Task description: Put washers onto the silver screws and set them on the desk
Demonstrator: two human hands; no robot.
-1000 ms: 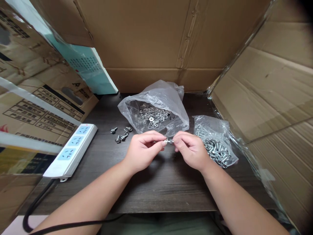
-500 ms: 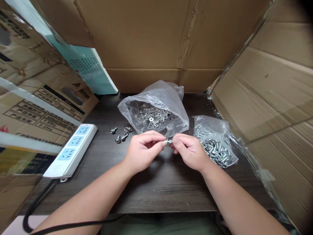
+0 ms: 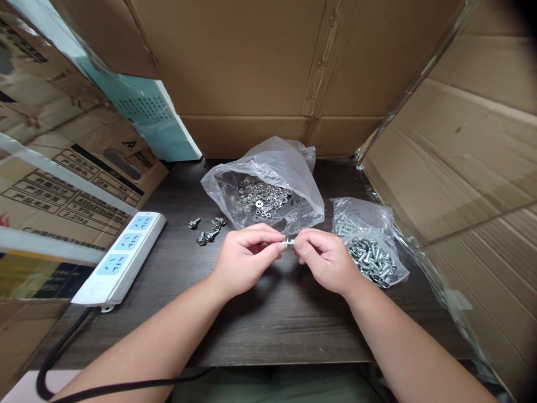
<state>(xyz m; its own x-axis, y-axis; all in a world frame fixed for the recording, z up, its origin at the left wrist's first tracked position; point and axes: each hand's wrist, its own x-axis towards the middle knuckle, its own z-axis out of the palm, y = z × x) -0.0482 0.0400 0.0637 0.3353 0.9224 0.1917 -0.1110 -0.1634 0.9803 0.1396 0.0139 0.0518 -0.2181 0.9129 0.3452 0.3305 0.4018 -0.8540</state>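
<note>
Between my two hands a small silvery bolt lies roughly level, with a thin washer-like disc around it. My left hand pinches the disc end between thumb and fingertips. From the other side, the thumb and curled fingers of my right hand close on the opposite end, at what looks like a nut; the fingertips partly hide it. Behind the hands, an open clear plastic bag holds many washers or nuts. Right of my right hand, another plastic bag holds loose bolts.
Several bolts with washers lie on the dark table left of my left hand. A white power strip with a black cable is at the left. Cardboard walls enclose the back and sides; a pale blue book leans back left.
My right fingertips have shifted slightly toward the left hand and cover more of the bolt's right end. The left hand keeps its pinch, and the bags are unchanged.
</note>
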